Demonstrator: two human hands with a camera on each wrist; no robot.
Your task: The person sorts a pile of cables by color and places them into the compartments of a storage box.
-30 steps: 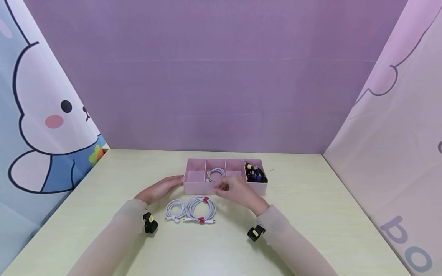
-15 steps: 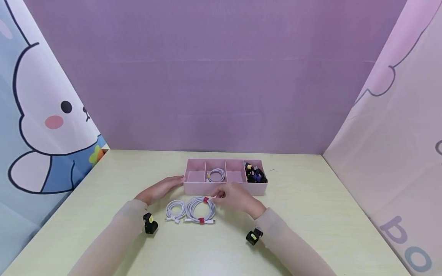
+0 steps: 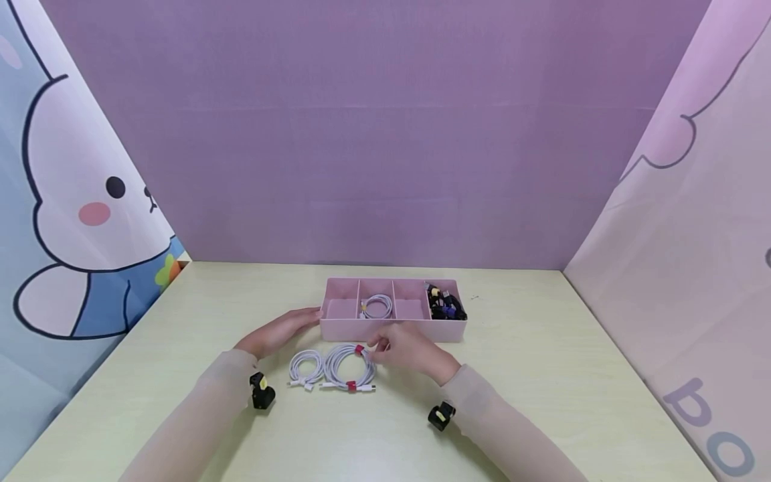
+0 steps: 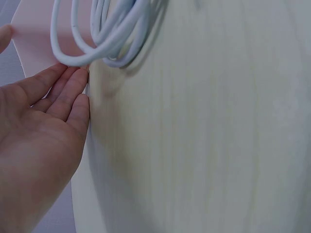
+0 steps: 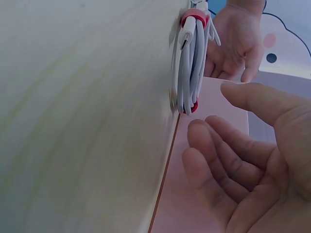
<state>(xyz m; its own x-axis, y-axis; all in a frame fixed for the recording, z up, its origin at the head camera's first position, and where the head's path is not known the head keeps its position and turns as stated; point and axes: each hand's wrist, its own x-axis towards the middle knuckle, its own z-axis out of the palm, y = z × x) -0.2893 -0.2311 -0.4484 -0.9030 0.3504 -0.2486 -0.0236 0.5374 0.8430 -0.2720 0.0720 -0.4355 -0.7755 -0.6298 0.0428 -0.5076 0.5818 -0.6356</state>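
A pink four-compartment box [image 3: 351,329] stands on the table, my left hand [image 3: 280,333] resting against its left end with relaxed fingers. In front of it lie a small white cable coil [image 3: 306,367] and, to its right, a larger white coil [image 3: 350,367] with red ties. My right hand [image 3: 406,347] is at the large coil's right edge; in the right wrist view, the bent fingers and thumb of the right hand [image 5: 257,160] stand apart, holding nothing. Another white coil [image 3: 377,306] lies in the box's second compartment from the left.
Black cables [image 3: 446,303] fill the box's rightmost compartment. A pale wooden table [image 3: 355,442] carries everything, with a purple backdrop [image 3: 385,134] behind and printed cloths at both sides.
My right hand has moved from the box's front edge down and slightly left to the large coil. The left hand and the cables have stayed where they were.
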